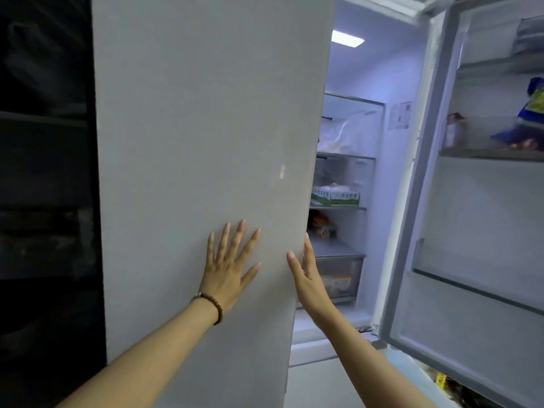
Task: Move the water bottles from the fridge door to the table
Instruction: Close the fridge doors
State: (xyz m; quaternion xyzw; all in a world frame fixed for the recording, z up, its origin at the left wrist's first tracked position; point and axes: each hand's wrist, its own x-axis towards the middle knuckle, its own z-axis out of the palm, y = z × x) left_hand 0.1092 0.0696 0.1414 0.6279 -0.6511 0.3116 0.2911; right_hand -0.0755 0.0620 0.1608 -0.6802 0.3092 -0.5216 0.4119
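The person stands at a two-door fridge, and both hands are on the left door. The left hand lies flat against its grey outer face, fingers spread, its grip released and holding nothing; that looks like bracing or pushing. The right hand sits at the door's free edge, fingers seemingly curled round behind it, a grip for swinging the door, though I cannot tell how firmly it clenches.

The right door stands wide open. Its upper shelf carries a blue bag and a small jar; its lower rail looks bare. No water bottles show anywhere, so they are probably behind the left door.

Between the two doors is a lit gap onto the inner shelves. No counter is in view.
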